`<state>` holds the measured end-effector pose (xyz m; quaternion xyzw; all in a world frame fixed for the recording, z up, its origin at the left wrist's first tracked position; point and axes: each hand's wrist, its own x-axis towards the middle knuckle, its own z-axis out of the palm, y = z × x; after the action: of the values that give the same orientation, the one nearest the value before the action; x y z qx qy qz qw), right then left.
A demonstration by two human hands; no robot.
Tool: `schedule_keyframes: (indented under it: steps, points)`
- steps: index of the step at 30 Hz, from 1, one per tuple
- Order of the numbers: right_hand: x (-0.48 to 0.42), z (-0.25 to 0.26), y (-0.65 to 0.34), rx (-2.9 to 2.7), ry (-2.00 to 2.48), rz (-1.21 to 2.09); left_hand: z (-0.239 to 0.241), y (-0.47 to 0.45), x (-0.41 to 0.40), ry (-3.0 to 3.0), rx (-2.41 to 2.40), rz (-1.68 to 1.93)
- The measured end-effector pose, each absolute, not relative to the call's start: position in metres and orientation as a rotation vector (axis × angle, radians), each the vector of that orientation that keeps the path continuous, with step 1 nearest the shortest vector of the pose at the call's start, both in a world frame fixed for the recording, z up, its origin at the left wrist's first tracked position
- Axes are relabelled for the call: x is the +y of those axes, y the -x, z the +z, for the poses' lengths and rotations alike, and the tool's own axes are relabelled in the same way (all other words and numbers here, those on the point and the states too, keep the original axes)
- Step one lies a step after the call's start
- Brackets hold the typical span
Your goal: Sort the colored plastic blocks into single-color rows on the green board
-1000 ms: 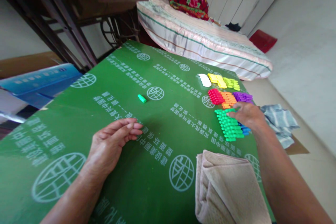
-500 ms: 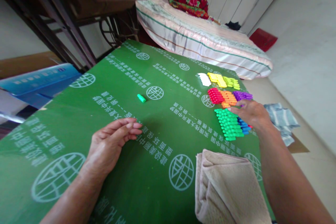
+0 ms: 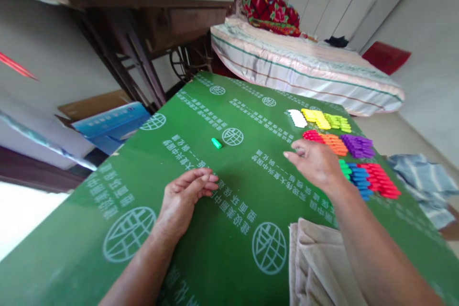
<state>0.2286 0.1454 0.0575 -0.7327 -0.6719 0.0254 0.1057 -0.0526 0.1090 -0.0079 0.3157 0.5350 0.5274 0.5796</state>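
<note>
Green peg (image 3: 216, 143) lies alone near the middle of the frame on the tabletop (image 3: 222, 263), beyond the left hand (image 3: 182, 198). Arranged, judging by layout, at right of frame: white block (image 3: 297, 118), yellow block (image 3: 316, 118), lime block (image 3: 337, 123); red block (image 3: 311, 136), orange block (image 3: 334, 144), purple block (image 3: 357, 146); green block (image 3: 344, 169), blue block (image 3: 359, 180), second red block (image 3: 380, 180). Remaining outside the blocks, as far as visible: just that peg. Left hand, lower centre: fingers gathered, thumb against them; cannot tell whether anything is inside. Right hand (image 3: 319, 162), right of centre, partly hiding the green block: thumb and forefinger parted, nothing seen between
</note>
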Motion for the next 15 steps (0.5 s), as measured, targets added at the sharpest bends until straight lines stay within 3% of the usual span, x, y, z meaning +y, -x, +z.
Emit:
schedule_keyframes:
  steps: [5, 9, 15]
  points:
    - [0.171, 0.044, -0.146, -2.325, 1.866, 0.316, -0.011, 0.057, 0.105, -0.739, 1.225, 1.225]
    - [0.197, 0.034, -0.096, -2.523, 1.609, 0.326, -0.011, 0.057, 0.104, -0.723, 1.228, 1.225]
    - [0.218, 0.026, -0.048, -2.425, 1.737, 0.302, -0.01, 0.06, 0.105, -0.716, 1.234, 1.202]
